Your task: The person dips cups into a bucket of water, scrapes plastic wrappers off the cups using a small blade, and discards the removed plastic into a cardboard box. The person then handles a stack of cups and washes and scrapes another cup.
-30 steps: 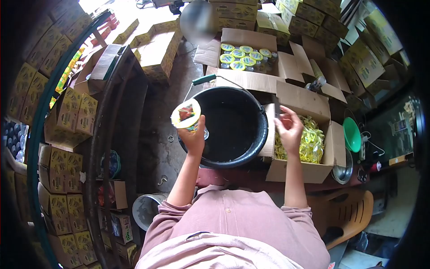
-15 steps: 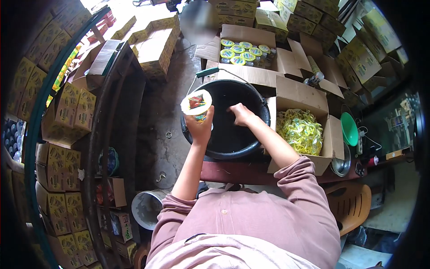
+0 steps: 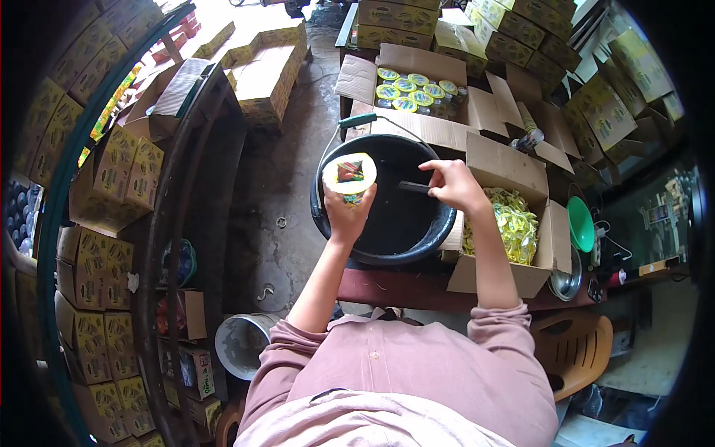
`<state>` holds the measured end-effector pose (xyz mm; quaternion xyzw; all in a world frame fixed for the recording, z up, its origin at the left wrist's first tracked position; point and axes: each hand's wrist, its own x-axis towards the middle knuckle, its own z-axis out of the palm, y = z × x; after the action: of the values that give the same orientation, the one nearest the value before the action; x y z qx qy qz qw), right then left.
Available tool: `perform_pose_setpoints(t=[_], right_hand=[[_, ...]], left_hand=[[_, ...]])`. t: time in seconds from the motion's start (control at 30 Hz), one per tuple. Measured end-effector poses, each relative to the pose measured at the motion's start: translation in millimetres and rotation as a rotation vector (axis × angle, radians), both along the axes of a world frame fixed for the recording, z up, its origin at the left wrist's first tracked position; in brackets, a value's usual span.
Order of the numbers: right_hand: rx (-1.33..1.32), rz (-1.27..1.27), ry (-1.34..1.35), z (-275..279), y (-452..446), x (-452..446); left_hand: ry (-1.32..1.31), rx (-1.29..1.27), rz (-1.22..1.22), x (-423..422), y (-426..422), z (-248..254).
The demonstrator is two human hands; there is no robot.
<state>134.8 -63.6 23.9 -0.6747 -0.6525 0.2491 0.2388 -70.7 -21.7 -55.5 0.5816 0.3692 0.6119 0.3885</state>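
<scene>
My left hand [image 3: 347, 217] is wrapped round a stack of printed labels [image 3: 350, 171] with a yellow-white rim, above the left side of a black bucket [image 3: 387, 257]. Over the bucket's right side, my right hand [image 3: 456, 185] pinches a thin dark strip [image 3: 414, 187] that points left. What the strip is, I cannot make out. The bucket's green-gripped handle [image 3: 357, 120] rests toward its far side. To the right of the bucket, a cardboard box [image 3: 500, 276] holds a heap of yellow-green wrappers [image 3: 515, 223].
Behind the bucket, an open carton [image 3: 423, 61] holds several cups with yellow lids [image 3: 404, 86]. A green bowl [image 3: 581, 224] is at the right, above an orange chair [image 3: 577, 350]. A pale pail [image 3: 244, 346] stands lower left, beside shelves of printed boxes [image 3: 95, 268].
My left hand has moved right with the labels, and their opening has turned upward. My right hand went down into the bucket, then came back up to its right side, where the dark strip now shows.
</scene>
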Motion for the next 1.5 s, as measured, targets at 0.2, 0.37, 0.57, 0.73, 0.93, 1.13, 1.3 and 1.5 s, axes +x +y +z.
perform_pose_setpoints(t=[0.2, 0.37, 0.57, 0.73, 0.93, 1.13, 1.3, 1.5], right_hand=[[0.551, -0.064, 0.125, -3, -18, -19], [0.728, 0.094, -0.106, 15, -20, -32], [0.850, 0.258, -0.581, 12, -14, -27], [0.838, 0.329, -0.693, 15, -12, -26], [0.857, 0.388, -0.688, 5, -3, -15], [0.855, 0.486, -0.697, 1, 1, -9], [0.859, 0.543, -0.665, 3, 4, -8], [0.869, 0.540, -0.622, -10, 7, -9]], left_hand=[[0.199, 0.108, -0.124, 0, -5, 4], [0.172, 0.165, -0.217, 5, -7, 10], [0.207, 0.216, -0.179, 7, -5, 9], [0.191, 0.223, -0.162, 8, -6, 12], [0.231, 0.227, -0.128, 9, -3, 8], [0.240, 0.163, -0.142, 9, -4, 7], [0.202, 0.148, -0.144, 11, -2, 7], [0.207, 0.067, -0.227, 6, -3, 10]])
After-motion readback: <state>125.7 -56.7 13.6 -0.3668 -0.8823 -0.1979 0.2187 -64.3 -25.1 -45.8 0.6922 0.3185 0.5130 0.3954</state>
